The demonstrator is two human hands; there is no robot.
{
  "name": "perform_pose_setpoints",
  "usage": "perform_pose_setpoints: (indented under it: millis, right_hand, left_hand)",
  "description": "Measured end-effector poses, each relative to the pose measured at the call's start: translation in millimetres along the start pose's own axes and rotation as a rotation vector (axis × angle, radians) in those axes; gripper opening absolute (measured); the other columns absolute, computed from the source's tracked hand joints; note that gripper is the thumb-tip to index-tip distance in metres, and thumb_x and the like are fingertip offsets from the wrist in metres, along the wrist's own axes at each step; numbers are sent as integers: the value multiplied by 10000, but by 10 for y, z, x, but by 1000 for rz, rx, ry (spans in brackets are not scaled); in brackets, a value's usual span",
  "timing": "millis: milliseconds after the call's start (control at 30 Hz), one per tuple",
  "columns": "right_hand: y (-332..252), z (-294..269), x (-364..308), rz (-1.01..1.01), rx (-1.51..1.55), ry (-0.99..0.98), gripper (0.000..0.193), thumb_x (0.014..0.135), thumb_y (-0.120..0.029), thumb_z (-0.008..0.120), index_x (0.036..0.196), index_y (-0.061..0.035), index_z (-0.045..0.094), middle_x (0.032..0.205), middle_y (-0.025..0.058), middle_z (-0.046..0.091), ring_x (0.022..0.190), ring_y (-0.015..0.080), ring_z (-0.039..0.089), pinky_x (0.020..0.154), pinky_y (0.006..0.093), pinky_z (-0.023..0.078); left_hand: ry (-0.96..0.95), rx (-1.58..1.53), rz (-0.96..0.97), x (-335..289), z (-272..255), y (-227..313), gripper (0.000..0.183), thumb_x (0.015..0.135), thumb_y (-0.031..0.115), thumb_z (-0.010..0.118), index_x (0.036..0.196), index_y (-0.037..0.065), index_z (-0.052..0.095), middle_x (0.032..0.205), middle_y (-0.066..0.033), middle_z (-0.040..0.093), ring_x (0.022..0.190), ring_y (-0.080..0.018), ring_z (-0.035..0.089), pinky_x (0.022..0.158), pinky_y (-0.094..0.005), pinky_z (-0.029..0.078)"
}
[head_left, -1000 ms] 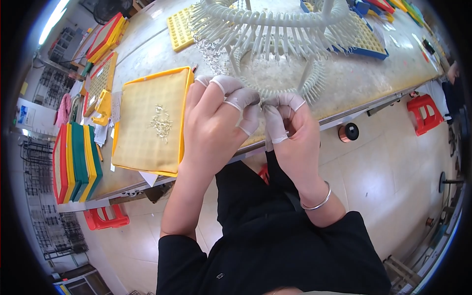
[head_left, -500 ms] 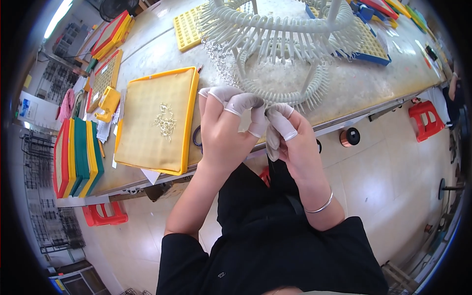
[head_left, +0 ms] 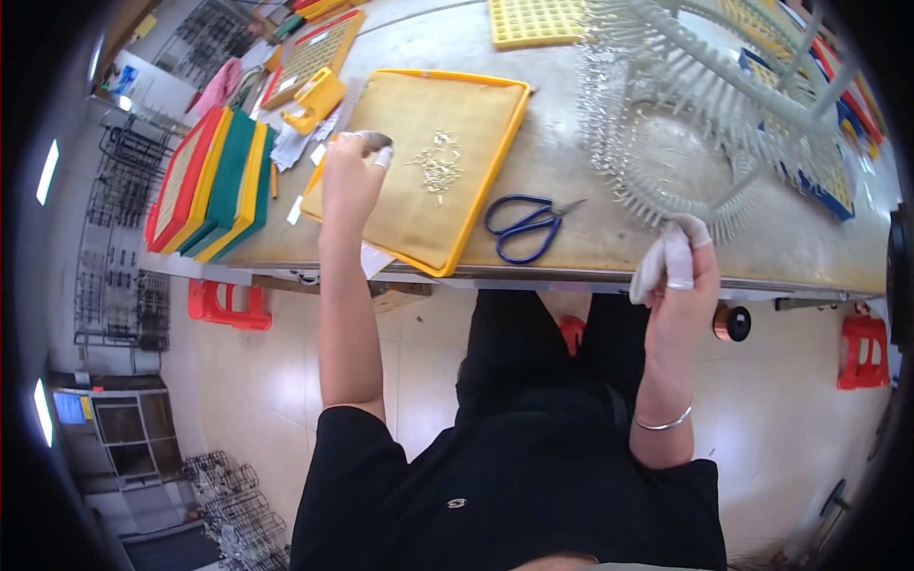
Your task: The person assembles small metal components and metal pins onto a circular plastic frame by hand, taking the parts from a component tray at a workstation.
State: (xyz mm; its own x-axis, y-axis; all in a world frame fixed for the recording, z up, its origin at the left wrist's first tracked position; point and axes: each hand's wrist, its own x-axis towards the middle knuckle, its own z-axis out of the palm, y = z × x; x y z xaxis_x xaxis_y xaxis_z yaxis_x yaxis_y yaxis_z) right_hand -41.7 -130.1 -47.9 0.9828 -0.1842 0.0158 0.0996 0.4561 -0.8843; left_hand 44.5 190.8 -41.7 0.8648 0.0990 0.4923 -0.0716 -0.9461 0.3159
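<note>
My left hand (head_left: pixel 352 176), with white finger covers, is over the left part of a shallow yellow-rimmed tray (head_left: pixel 476 219). Its thumb and fingertips are pressed together; anything between them is too small to make out. A loose heap of small pale gold metal pieces (head_left: pixel 438 167) lies on the tray's tan lining. Out to the right, my right hand (head_left: pixel 684 271) hovers at the table's front edge with covered fingers curled together, hiding whatever they may hold. Just beyond it stands a white ring-shaped rack (head_left: pixel 685 71) with many prongs, some carrying tiny shiny pieces.
Blue-handled scissors (head_left: pixel 526 228) lie between tray and rack. Red, yellow and green trays (head_left: pixel 205 186) stand on edge at the left, near a yellow tape dispenser (head_left: pixel 314 100). A yellow grid tray (head_left: pixel 536 21) is at the back. Red stools (head_left: pixel 228 305) stand below.
My hands, close together before, have parted: the left went over the tray, the right stays by the rack. The view has shifted, and the scissors now show fully.
</note>
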Motion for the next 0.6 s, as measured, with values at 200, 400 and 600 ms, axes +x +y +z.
perform_pose_setpoints:
  millis: [200, 400, 600]
  right_hand:
    - [-33, -1, -12, -29, -66, 30, 122, 915, -119, 479, 990, -28, 508, 540, -17, 430, 435, 37, 355, 404, 187, 262]
    - [-43, -39, -43, -36, -59, 17, 125, 923, -117, 477, 1006, -29, 510, 545, -14, 425, 442, 42, 354, 406, 193, 269]
    - [-73, -82, -60, -61, -43, -12, 187, 929, -112, 468, 1081, -7, 497, 563, -6, 423, 464, 51, 354, 429, 198, 294]
  left_hand:
    - [-282, -132, -179, -77, 186, -150, 147, 757, 69, 653, 880, -12, 666, 867, -146, 618, 774, -224, 612, 718, -309, 482]
    - [-170, -14, -62, -144, 275, -189, 111, 741, 69, 659, 835, 10, 652, 839, -135, 557, 884, -294, 522, 794, -379, 434]
    - [15, -202, 103, -291, 104, 641, 127, 754, 23, 635, 880, 28, 636, 881, -121, 556, 873, -292, 516, 773, -376, 429]
